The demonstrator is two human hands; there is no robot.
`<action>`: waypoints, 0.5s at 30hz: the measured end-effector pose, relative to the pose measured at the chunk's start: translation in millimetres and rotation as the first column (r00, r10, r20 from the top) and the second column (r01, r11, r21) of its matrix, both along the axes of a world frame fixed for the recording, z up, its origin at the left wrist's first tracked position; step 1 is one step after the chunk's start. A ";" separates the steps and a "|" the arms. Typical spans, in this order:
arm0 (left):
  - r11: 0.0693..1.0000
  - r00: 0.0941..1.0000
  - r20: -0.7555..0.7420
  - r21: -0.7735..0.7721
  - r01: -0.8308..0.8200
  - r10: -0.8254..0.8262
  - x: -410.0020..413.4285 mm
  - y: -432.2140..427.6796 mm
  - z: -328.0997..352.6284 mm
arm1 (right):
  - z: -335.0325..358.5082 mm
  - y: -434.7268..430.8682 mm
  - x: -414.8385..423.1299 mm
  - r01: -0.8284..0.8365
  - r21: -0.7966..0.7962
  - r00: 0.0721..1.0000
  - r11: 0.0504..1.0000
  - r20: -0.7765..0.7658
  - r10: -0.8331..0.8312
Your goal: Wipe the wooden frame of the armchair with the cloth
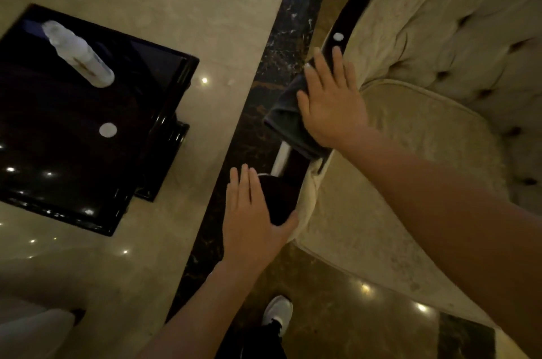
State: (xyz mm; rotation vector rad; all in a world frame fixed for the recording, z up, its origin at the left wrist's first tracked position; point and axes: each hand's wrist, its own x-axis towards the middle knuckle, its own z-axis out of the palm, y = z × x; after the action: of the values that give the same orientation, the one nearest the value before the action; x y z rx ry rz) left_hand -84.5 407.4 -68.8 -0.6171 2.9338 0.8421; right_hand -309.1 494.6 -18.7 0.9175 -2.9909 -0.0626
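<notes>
A beige tufted armchair (425, 65) fills the right side, edged by a glossy dark wooden frame (350, 9) that curves down to the arm front. My right hand (331, 103) lies flat, fingers spread, pressing a dark cloth (289, 121) onto the frame's arm rail. The cloth hangs over the rail's outer side. My left hand (252, 218) rests on the rounded front end of the dark wooden arm, thumb toward the seat cushion, fingers slightly apart.
A black glossy side table (58, 153) stands to the left on the marble floor, with a white spray bottle (77, 53) lying on it. A dark marble floor strip (264, 94) runs between table and chair. My white shoe (277, 311) is below.
</notes>
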 end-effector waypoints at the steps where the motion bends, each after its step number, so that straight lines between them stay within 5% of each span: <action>1: 0.999 0.999 0.054 -0.053 0.006 -0.003 -13.3 3.2 1.5 | -0.4 -5.2 3.2 -0.017 0.026 0.999 1.000 -0.038 0.018; 6: 0.993 0.998 0.057 -0.116 0.024 -0.018 -55.8 20.5 0.3 | -14.8 13.4 65.5 -0.525 -0.031 0.848 0.850 0.067 0.526; 11: 0.996 0.984 0.172 -0.080 -0.043 0.057 -66.2 23.5 5.0 | -21.5 15.9 29.5 -0.674 -0.024 0.736 0.739 0.064 0.674; 15: 0.990 0.988 0.085 -0.061 -0.123 0.128 -105.7 24.2 12.6 | -25.7 12.8 -6.8 -0.678 -0.185 0.730 0.711 -0.057 0.681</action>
State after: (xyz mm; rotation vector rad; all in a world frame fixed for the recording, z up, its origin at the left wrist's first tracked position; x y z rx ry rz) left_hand -190.2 431.6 -56.2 -0.8288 2.8718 0.7245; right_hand -316.0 507.4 -44.4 1.9127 -2.3934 0.2423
